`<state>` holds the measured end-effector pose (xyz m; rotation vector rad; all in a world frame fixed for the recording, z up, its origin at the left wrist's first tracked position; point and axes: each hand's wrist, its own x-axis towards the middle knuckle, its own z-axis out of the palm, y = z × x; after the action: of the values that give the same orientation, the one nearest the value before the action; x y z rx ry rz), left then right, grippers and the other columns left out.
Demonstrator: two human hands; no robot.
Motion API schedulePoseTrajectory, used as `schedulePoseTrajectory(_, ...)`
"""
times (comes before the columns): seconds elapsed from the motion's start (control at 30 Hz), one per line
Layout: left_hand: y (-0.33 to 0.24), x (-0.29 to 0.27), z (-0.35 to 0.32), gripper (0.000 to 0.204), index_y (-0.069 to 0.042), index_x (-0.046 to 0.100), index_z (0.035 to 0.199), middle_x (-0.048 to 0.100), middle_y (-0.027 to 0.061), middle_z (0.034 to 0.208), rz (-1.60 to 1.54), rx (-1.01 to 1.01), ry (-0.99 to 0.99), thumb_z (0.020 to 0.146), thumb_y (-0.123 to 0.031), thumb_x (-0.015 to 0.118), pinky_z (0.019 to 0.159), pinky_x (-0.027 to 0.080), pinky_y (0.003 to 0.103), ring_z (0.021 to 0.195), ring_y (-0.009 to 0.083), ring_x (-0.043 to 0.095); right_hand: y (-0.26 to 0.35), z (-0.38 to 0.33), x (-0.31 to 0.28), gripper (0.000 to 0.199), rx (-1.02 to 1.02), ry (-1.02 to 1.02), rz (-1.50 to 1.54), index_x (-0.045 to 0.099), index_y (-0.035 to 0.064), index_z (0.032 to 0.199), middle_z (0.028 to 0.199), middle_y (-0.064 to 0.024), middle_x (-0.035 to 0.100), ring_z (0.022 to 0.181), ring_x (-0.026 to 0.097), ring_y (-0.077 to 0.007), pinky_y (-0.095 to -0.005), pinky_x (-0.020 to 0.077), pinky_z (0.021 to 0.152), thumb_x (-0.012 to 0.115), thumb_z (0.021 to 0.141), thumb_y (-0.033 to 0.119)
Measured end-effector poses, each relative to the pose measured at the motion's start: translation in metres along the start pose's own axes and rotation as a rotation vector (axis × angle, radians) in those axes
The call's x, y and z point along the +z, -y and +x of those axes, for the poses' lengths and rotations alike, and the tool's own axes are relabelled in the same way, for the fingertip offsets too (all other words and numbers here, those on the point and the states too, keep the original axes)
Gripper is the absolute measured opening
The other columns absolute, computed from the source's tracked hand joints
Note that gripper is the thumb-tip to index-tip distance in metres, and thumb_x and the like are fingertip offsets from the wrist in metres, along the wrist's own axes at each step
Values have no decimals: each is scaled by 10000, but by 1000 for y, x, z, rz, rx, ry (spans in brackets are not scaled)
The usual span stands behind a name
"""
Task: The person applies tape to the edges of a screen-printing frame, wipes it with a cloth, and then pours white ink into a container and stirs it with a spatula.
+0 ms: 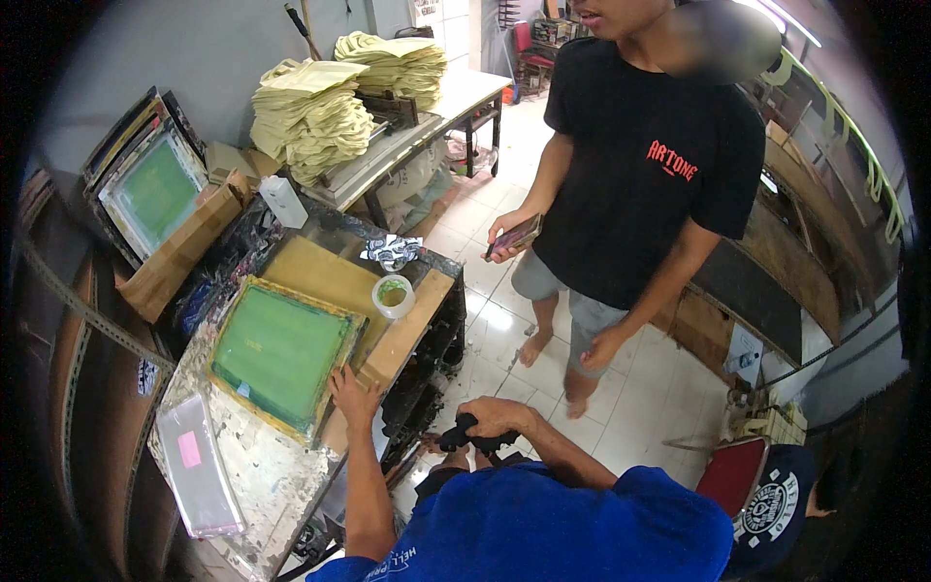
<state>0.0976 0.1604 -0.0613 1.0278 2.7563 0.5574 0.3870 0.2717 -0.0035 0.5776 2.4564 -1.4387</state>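
My left hand [355, 398] rests at the right edge of a silk-screen frame [308, 424], its fingers spread. The screen's green mesh [281, 344] lies nearly flat on the worktable, inside a yellow, paint-stained border. In front of my body, my right hand [497, 417] is closed around a black object [456, 438], partly hidden by the fingers; its kind is unclear. Beyond the screen, a white tub [392, 297] with green residue stands near a crumpled black-and-white cloth or paper [391, 252]. A yellowish board [315, 260] lies behind the screen.
A paint-splattered worktable [262, 485] holds a clear flat case [199, 475] and a white bottle [283, 202]. Stacked pale-yellow bags [308, 116] stand on a back table. More screens [155, 189] lean left. Across the tiled floor stands a person [650, 145] holding a phone [516, 236].
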Motion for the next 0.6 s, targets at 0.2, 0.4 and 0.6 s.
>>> schedulePoseTrajectory(0.2, 78, -3, -47, 616, 34, 566, 1333, 576, 256, 1319, -233, 92, -453, 797, -187, 775, 1078, 388, 453, 1219, 427, 526, -7, 6, 0, 344, -71, 9, 13, 642, 24, 1108, 960, -207, 694, 911, 681, -344, -404, 532, 815, 681, 804, 181)
schedulePoseTrajectory(0.4, 171, -29, -110, 590, 48, 584, 1310, 567, 261, 1338, -267, -266, -663, 808, -196, 776, 1074, 390, 455, 1249, 404, 506, 9, 11, -2, 334, -39, 1, 26, 659, 23, 1117, 935, -176, 718, 848, 699, -258, -361, 541, 772, 693, 807, 141)
schedulePoseTrajectory(0.6, 287, -47, -172, 829, 8, 509, 1392, 446, 257, 1453, -78, -763, -556, 789, -502, 761, 1095, 346, 523, 1337, 440, 402, 43, 48, -14, 328, -140, -1, 38, 640, 13, 1081, 913, -263, 682, 888, 687, -398, -416, 530, 777, 708, 791, 151)
